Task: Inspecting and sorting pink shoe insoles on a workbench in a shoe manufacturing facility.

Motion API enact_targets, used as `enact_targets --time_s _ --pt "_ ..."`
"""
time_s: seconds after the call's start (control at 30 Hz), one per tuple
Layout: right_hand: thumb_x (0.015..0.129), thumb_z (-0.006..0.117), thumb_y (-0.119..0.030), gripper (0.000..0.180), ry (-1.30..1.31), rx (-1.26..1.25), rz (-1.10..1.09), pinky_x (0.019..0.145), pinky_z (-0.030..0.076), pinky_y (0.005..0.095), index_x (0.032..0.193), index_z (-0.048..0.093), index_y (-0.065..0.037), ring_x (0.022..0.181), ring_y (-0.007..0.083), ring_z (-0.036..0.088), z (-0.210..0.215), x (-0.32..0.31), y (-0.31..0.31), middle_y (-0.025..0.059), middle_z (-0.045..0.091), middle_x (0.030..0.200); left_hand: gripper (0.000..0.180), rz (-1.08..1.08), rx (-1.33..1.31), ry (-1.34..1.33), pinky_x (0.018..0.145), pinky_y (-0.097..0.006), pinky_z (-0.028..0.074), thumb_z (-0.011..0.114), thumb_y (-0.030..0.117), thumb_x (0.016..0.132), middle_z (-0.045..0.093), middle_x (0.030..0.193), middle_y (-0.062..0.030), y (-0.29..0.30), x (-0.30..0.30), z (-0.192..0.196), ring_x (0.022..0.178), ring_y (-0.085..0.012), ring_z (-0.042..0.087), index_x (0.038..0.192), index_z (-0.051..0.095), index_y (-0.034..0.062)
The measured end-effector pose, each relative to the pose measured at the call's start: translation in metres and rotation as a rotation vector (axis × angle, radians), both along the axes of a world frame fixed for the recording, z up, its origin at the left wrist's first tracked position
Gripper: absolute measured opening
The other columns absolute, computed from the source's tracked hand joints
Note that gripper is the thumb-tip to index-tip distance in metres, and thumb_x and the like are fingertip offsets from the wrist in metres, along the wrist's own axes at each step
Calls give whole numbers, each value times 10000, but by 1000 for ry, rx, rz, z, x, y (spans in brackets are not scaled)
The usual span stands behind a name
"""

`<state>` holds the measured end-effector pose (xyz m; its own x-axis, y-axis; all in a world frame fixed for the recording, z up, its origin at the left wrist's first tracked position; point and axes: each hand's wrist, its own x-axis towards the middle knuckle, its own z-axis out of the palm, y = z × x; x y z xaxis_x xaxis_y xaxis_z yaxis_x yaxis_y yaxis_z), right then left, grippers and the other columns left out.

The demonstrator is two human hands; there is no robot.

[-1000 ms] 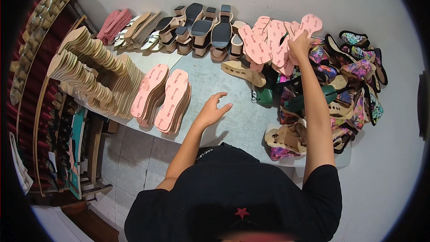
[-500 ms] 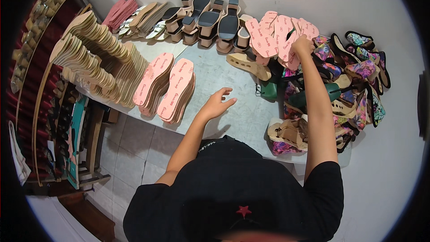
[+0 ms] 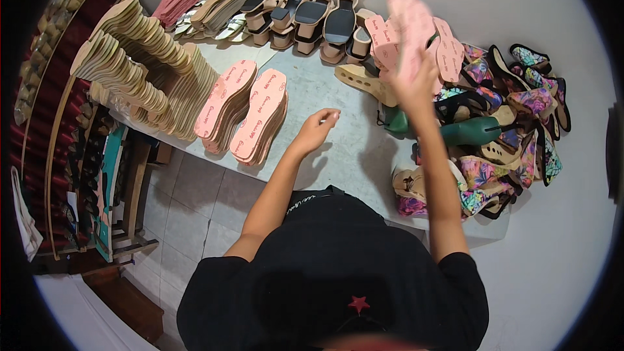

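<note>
My right hand [image 3: 419, 88], smeared by motion, grips a pink insole [image 3: 409, 29] with red print and lifts it over the far right of the table. I cannot tell whether it is one insole or more. Beneath and beside it lie other pink insoles [image 3: 448, 52] on the shoe pile. My left hand [image 3: 316, 131] hovers above the middle of the table, fingers loosely bent and holding nothing. To its left stand two neat stacks of pink printed insoles, one stack [image 3: 265, 114] nearer to the hand and another [image 3: 227, 101] beside it.
Tall rows of beige sole pieces [image 3: 188, 91] fill the table's left end. Along the wall stand black-and-beige heeled soles [image 3: 339, 26] and dark pink insoles [image 3: 179, 3]. Colourful patterned shoes [image 3: 533, 101], a green shoe last [image 3: 471, 131] and a beige wedge sole [image 3: 365, 84] crowd the right.
My right hand has taken hold of a pink insole and raised it from the pile, moving slightly left. The left hand has shifted a little, its fingers drawn closer together.
</note>
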<state>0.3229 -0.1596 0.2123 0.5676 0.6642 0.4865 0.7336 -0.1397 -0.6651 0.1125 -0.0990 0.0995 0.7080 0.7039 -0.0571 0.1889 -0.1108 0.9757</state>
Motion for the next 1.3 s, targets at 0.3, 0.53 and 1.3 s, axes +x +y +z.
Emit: enact_targets --time_s 0.3,0.53,1.3 --pt "609 698 -214 892 55 -376 271 853 345 499 1301 215 70 980 400 376 -186 -125 -50 252 334 1049 352 154 -583 82 650 -240 433 468 317 890 605 956 -37 12 -2 -63 798 -123 563 1034 587 18" --pt "648 683 -189 632 84 -564 218 759 419 457 1143 375 54 912 389 453 -193 -119 -49 243 413 1005 318 168 -569 201 710 -292 445 509 293 872 603 970 -28 8 -11 -90 820 -127 558 1099 567 78" --pt "692 571 -153 682 471 -198 106 887 386 385 1281 306 68 978 341 464 -176 -57 -66 228 409 1079 790 200 335 733 829 -395 446 744 209 561 406 1021 -235 -44 32 -64 961 -373 468 1133 291 -96"
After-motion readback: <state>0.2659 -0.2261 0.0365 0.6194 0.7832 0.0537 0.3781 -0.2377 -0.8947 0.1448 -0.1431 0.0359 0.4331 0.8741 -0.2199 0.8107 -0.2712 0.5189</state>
